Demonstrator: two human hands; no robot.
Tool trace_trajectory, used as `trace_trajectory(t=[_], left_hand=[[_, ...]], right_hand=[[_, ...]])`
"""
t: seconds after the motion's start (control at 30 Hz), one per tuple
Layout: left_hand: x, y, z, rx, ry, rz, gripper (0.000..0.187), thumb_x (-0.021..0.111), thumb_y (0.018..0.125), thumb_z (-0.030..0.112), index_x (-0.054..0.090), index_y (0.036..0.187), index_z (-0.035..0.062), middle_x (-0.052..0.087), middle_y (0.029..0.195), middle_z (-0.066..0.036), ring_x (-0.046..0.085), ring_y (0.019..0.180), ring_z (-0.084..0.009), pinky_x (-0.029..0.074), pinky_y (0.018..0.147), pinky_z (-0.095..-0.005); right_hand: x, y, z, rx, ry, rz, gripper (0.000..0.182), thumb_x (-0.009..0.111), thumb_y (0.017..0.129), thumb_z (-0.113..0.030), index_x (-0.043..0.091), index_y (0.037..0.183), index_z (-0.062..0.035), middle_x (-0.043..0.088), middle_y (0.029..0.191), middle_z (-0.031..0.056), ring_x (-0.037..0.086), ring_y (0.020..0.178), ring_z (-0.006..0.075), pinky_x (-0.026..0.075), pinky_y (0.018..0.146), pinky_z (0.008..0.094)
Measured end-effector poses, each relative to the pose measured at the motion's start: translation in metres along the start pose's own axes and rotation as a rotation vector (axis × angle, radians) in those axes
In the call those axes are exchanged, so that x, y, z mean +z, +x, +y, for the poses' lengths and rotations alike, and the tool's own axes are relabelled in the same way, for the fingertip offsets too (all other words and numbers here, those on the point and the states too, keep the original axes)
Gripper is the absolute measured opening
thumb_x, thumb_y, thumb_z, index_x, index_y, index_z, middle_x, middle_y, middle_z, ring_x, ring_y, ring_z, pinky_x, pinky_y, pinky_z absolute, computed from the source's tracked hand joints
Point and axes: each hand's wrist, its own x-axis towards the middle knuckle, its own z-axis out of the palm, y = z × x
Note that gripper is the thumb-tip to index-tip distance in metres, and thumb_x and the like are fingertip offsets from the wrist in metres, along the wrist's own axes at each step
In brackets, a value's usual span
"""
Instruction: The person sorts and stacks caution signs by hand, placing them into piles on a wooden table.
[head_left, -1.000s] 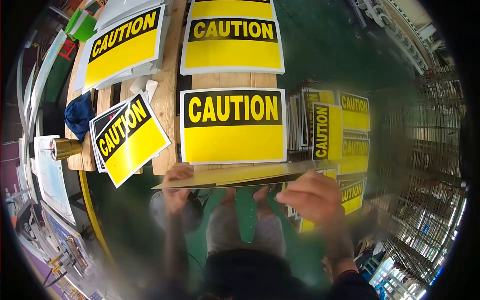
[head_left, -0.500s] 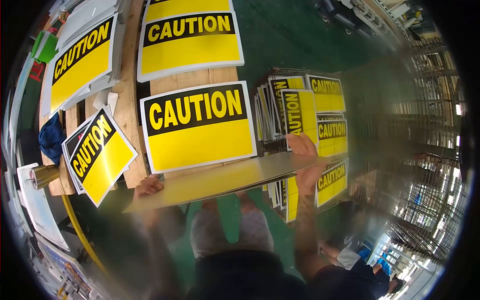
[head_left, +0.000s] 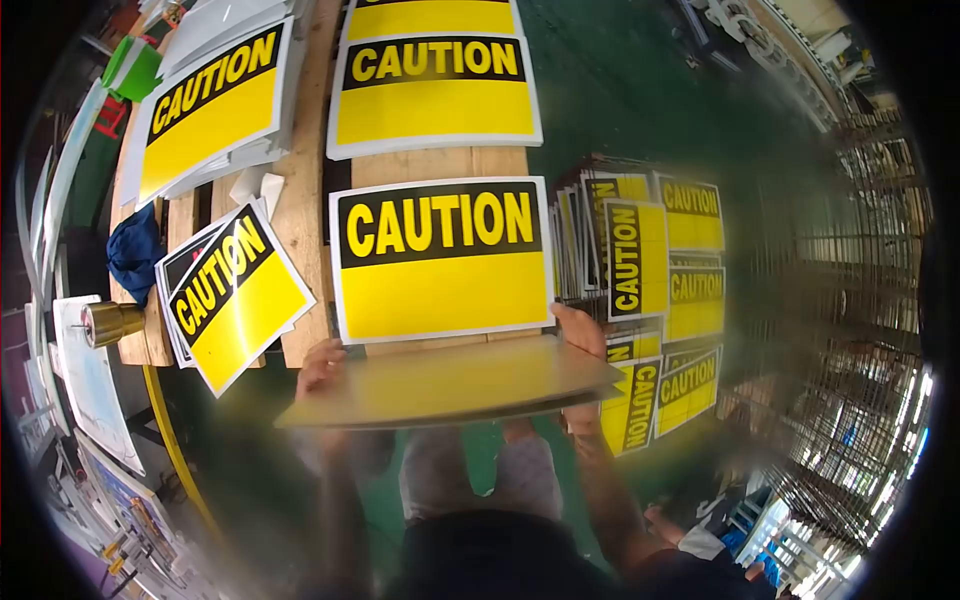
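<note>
Between my hands, in front of my body, a thin bundle of yellow sign sheets (head_left: 450, 388) is held at a steep tilt, blurred by motion. My left hand (head_left: 322, 372) is closed on its left end. My right hand (head_left: 580, 340) grips the right end, with fingers over the upper edge and the wrist below. Just beyond the bundle, a black and yellow CAUTION sign (head_left: 445, 285) lies face up on the wooden pallet (head_left: 430, 163). How many sheets I hold cannot be made out.
More CAUTION signs (head_left: 435, 100) lie farther up the pallet, with a taller stack (head_left: 215, 110) at the upper left. A skewed pile (head_left: 245, 300) sits at left beside a brass-coloured cylinder (head_left: 112, 324). Signs on a wire rack (head_left: 690, 300) stand right. Another person (head_left: 700, 540) is at lower right.
My right hand and the bundle's right end have moved left and down, away from the rack. The bundle is now more level and squarely in front of the nearest sign; both hands keep hold.
</note>
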Motion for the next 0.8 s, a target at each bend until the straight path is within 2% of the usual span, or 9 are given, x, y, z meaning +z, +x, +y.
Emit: trace_trajectory(t=[0.1,0.13,0.23,0.27,0.37,0.43,0.53,0.57,0.8], left_hand=[[-0.006,-0.013,-0.006,-0.128,-0.204,0.048,0.036,0.067,0.097,0.036,0.055,0.111,0.0049,0.064,0.114,-0.020,0.061,0.115,-0.0332,0.047,0.101,-0.0436],[-0.009,-0.019,-0.004,-0.215,-0.252,0.061,0.036,0.076,0.093,0.029,0.054,0.110,0.0064,0.063,0.114,-0.017,0.061,0.116,-0.0308,0.048,0.101,-0.0406],[0.010,0.010,0.028,-0.287,-0.070,0.032,0.042,0.082,0.090,0.014,0.053,0.120,0.0043,0.061,0.116,-0.012,0.060,0.117,-0.0227,0.049,0.102,-0.0363],[0.013,0.020,0.037,-0.349,0.017,0.028,0.045,0.082,0.091,0.012,0.053,0.125,0.0032,0.061,0.119,-0.012,0.059,0.119,-0.0222,0.048,0.104,-0.0372],[0.050,0.078,0.061,-0.404,0.172,0.117,0.077,0.083,0.090,0.006,0.039,0.152,-0.0009,0.059,0.140,-0.014,0.059,0.128,-0.0252,0.044,0.113,-0.0403],[0.060,0.107,0.052,-0.532,0.259,0.115,0.078,0.084,0.089,0.008,0.039,0.152,-0.0032,0.061,0.138,-0.017,0.062,0.125,-0.0259,0.046,0.111,-0.0380],[0.059,0.139,0.028,-0.659,0.455,0.046,0.076,0.086,0.086,0.011,0.045,0.146,-0.0082,0.064,0.135,-0.026,0.063,0.126,-0.0343,0.049,0.109,-0.0419],[0.054,0.141,0.009,-0.513,0.708,0.009,0.077,0.088,0.085,0.018,0.049,0.146,-0.0075,0.063,0.131,-0.025,0.064,0.123,-0.0370,0.052,0.103,-0.0446],[0.053,0.135,-0.024,-0.598,0.988,-0.104,0.093,0.090,0.081,0.038,0.047,0.153,-0.0038,0.054,0.118,-0.020,0.062,0.111,-0.0390,0.052,0.096,-0.0457]], right_hand=[[0.009,0.002,-0.010,0.036,0.183,-0.083,0.080,0.070,0.099,-0.053,0.040,0.152,-0.0005,0.048,0.155,0.0271,0.045,0.148,0.0356,0.036,0.122,0.0498],[0.008,-0.009,0.003,0.097,0.245,-0.013,0.060,0.074,0.100,-0.033,0.046,0.142,-0.0006,0.059,0.141,0.0236,0.060,0.128,0.0286,0.049,0.109,0.0429],[0.002,0.012,0.015,-0.040,0.049,0.017,0.044,0.072,0.100,-0.015,0.049,0.135,-0.0011,0.066,0.119,0.0155,0.064,0.098,0.0187,0.054,0.089,0.0319],[0.005,0.020,0.011,-0.017,-0.035,0.145,0.033,0.068,0.101,-0.009,0.051,0.128,0.0000,0.064,0.101,0.0072,0.056,0.081,0.0101,0.048,0.073,0.0242],[0.030,0.071,-0.023,0.037,-0.211,0.431,0.031,0.072,0.100,-0.011,0.053,0.121,0.0018,0.066,0.095,0.0037,0.053,0.077,0.0061,0.044,0.067,0.0236],[0.023,0.102,-0.007,-0.022,-0.481,0.375,0.034,0.078,0.098,-0.016,0.057,0.118,0.0003,0.066,0.088,0.0037,0.054,0.075,0.0068,0.045,0.065,0.0255],[0.029,0.132,-0.007,0.103,-0.724,0.262,0.033,0.085,0.093,-0.023,0.064,0.104,-0.0008,0.065,0.077,0.0073,0.056,0.066,0.0126,0.047,0.061,0.0304],[0.028,0.136,0.000,0.138,-0.776,0.222,0.034,0.085,0.092,-0.025,0.065,0.105,-0.0006,0.065,0.077,0.0080,0.057,0.065,0.0153,0.048,0.061,0.0316],[0.028,0.136,0.039,0.014,-1.106,0.269,0.050,0.087,0.088,-0.033,0.069,0.123,-0.0013,0.063,0.101,0.0138,0.065,0.086,0.0304,0.054,0.074,0.0427]])
